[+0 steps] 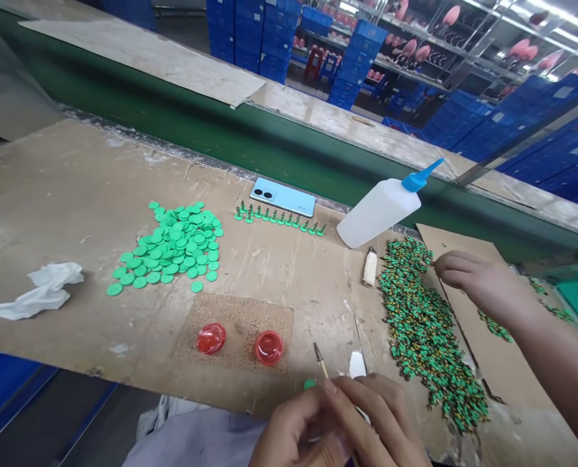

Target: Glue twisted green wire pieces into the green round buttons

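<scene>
Low in the head view, my right hand [379,415] is shut on a thin wooden-handled brush [320,362] with a dark tip. My left hand [293,431] sits against it, its fingertips at a small green disc [309,384]. A white scrap [357,365] shows just above my right hand. Beyond my hands stand two red lids [211,338] [269,347] on a cork mat [235,331]. A heap of green discs [169,246] lies to the left. Tiny green figures [425,331] form a long heap to the right.
Another person's hand [478,279] reaches from the right, touching the figures' heap at a cardboard sheet [483,344]. A white glue bottle [379,211], a phone [282,196], a row of mounted figures [279,219] and a tissue [38,295] lie on the bench. A green belt [269,155] runs behind.
</scene>
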A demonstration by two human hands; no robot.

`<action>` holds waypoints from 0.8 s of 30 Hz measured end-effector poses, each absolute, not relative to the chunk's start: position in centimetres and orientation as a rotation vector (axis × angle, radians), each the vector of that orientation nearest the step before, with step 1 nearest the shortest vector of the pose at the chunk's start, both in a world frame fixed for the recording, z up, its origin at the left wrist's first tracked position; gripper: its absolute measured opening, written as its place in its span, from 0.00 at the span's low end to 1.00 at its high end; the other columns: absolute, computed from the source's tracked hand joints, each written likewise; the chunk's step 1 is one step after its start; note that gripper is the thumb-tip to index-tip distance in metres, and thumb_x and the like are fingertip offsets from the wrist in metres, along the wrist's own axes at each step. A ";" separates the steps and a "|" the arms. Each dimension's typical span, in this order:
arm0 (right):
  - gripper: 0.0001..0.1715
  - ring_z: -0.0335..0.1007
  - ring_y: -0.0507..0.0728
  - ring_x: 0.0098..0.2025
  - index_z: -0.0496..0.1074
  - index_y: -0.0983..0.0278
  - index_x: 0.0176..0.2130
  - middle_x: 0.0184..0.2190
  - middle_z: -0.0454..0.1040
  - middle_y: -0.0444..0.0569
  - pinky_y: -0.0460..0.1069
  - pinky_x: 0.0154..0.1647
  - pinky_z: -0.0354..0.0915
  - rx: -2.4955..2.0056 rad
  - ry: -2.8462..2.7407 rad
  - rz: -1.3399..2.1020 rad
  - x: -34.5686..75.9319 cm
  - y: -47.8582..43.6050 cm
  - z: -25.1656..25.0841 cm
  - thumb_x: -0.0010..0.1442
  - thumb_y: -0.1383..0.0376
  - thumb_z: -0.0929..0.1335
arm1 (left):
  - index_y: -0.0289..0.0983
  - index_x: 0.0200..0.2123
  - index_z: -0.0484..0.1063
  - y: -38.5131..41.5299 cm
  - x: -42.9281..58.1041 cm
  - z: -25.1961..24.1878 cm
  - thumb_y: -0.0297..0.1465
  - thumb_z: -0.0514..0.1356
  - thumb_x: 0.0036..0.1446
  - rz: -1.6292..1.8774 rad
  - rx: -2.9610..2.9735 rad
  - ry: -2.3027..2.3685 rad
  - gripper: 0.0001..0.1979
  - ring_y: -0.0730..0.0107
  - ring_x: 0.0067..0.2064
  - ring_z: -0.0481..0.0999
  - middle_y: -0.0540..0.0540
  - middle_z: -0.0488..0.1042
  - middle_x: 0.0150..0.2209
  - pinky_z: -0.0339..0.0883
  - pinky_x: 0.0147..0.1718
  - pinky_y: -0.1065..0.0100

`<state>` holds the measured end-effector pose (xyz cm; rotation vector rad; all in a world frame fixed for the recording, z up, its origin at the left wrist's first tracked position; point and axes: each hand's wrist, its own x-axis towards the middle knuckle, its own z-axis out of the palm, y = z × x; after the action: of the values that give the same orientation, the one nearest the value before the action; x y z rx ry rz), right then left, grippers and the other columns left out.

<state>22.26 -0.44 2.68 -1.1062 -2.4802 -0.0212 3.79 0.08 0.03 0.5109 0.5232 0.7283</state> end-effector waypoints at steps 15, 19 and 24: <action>0.26 0.67 0.77 0.55 0.78 0.74 0.40 0.46 0.75 0.73 0.64 0.53 0.63 -2.471 -1.968 -0.176 27.5 17.9 2.5 0.67 0.52 0.66 | 0.34 0.39 0.68 -3.2 2.3 0.4 0.56 0.70 0.56 0.498 0.545 0.564 0.30 0.75 0.29 0.77 0.49 0.75 0.27 0.68 0.33 0.72; 0.16 0.71 0.69 0.44 0.75 0.67 0.30 0.35 0.76 0.62 0.57 0.45 0.64 -2.532 -1.919 -0.041 27.3 17.3 3.3 0.62 0.58 0.69 | 0.34 0.38 0.68 -3.9 1.4 0.0 0.56 0.70 0.55 0.445 0.545 0.600 0.30 0.75 0.27 0.76 0.50 0.74 0.27 0.67 0.30 0.73; 0.14 0.69 0.58 0.27 0.70 0.65 0.45 0.28 0.74 0.48 0.51 0.29 0.62 -2.480 -1.768 0.124 27.6 9.5 6.4 0.66 0.57 0.67 | 0.33 0.43 0.71 -4.2 1.1 -1.2 0.52 0.68 0.59 0.287 0.657 0.596 0.27 0.74 0.27 0.76 0.49 0.74 0.27 0.67 0.31 0.72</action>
<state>27.55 9.48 6.45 -2.4798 -1.7684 0.1240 1.10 -4.15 -1.20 0.6569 0.5965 0.2872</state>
